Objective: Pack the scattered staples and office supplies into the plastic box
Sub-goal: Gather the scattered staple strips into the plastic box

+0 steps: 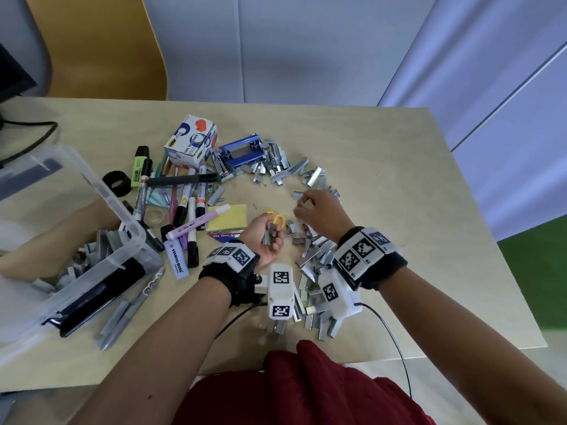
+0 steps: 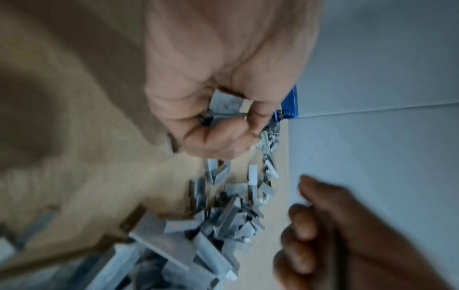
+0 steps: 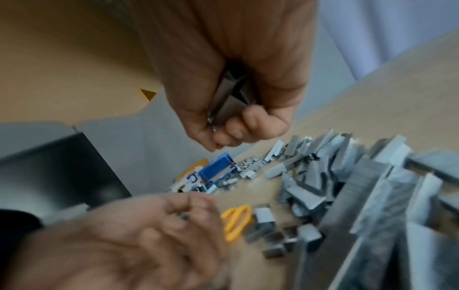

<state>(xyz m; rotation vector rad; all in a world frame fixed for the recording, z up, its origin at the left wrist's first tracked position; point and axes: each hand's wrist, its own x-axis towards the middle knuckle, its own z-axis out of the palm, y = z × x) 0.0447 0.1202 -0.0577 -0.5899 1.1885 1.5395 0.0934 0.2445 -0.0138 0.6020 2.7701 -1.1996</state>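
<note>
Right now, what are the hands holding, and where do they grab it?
Both hold staple strips. The left hand cups a small bunch in its curled fingers and palm. The right hand grips a few strips by their sides.

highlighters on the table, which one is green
The upright-lying green highlighter with the black cap, far left beside the black strap; the purple one and the blue Stabilo one sit nearer.
</note>
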